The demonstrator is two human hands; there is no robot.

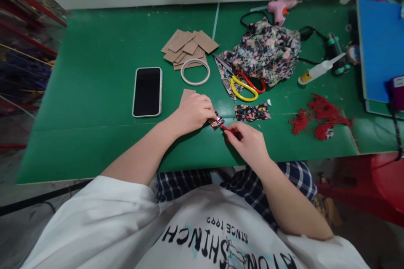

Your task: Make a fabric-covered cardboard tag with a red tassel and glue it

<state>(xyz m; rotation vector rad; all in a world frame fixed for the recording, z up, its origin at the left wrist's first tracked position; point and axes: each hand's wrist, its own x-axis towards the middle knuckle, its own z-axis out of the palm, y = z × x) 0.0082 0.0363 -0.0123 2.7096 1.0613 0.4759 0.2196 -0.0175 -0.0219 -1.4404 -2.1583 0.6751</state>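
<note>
My left hand [196, 112] is closed, its fingertips pressing on a small piece of floral fabric [217, 122] at the front of the green table. A brown cardboard corner [187, 93] shows just behind that hand; whether it is gripped is hidden. Right of the fabric, my right hand [249, 139] pinches a red tassel [229, 135], whose thin red end lies across the fabric. Most of the tassel is covered by the fingers. A flat floral strip [252, 112] lies behind my right hand, next to a tiny white scrap [269, 102].
A phone [147, 91] lies left, with cardboard pieces [189, 46] and a tape roll [195, 72] behind. Scissors [244, 88] rest against crumpled floral cloth [268, 50]. A pink glue gun [280, 10], glue bottle [317, 71], red tassels [325, 115] and blue board [383, 50] are to the right.
</note>
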